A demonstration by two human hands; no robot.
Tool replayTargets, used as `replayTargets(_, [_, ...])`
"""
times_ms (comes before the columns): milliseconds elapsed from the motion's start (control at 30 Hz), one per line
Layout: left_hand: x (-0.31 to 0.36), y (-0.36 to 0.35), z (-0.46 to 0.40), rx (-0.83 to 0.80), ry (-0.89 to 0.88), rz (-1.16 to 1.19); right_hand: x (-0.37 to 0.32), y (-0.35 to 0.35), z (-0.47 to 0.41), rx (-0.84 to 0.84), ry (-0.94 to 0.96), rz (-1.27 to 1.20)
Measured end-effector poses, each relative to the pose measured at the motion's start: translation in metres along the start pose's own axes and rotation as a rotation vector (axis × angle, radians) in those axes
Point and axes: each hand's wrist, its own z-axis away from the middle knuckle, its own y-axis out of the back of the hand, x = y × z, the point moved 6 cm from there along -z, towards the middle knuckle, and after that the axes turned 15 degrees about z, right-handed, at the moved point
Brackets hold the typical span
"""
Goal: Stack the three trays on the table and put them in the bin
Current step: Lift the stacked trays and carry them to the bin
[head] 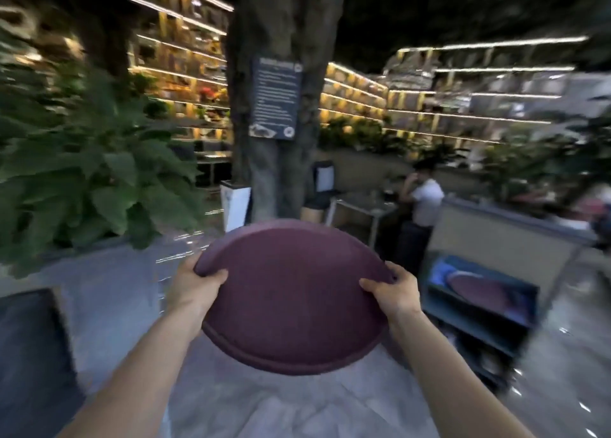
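Note:
I hold a round purple tray stack point(294, 295) in front of me above the floor. A seam near its lower rim hints at stacked trays, but blur hides how many. My left hand point(195, 288) grips its left rim with the thumb on top. My right hand point(393, 292) grips the right rim the same way. To the right stands a blue bin point(525, 298) on a cart shelf, with another purple tray point(476, 288) lying inside it.
A dark table corner point(29, 355) sits at lower left. A big tree trunk point(274, 140) with a sign stands ahead, large-leafed plants point(82, 173) at left. A person in a white shirt point(423, 202) stands by a metal table point(360, 209). A beige counter point(502, 239) rises above the cart.

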Motion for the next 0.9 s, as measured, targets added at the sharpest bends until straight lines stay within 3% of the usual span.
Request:
replayTargets(233, [-0.038, -0.208, 0.066, -0.381, 0.024, -0.054, 0.087, 0.203, -0.004, 0.361, -0.156, 0.027])
replayTargets(433, [-0.069, -0.346, 0.136, -0.58, 0.058, -0.067, 0.145, 0.327, 0.002, 0.558, -0.258, 0.028])
replayTargets(667, [-0.109, -0.444, 0.185, -0.679, 0.086, -0.114, 0.196, 0.405, -0.013, 0.664, -0.319, 0.056])
replayTargets(900, [-0.141, -0.506, 0.191, -0.706, 0.07, -0.133, 0.237, 0.429, -0.053, 0.663, -0.391, 0.073])
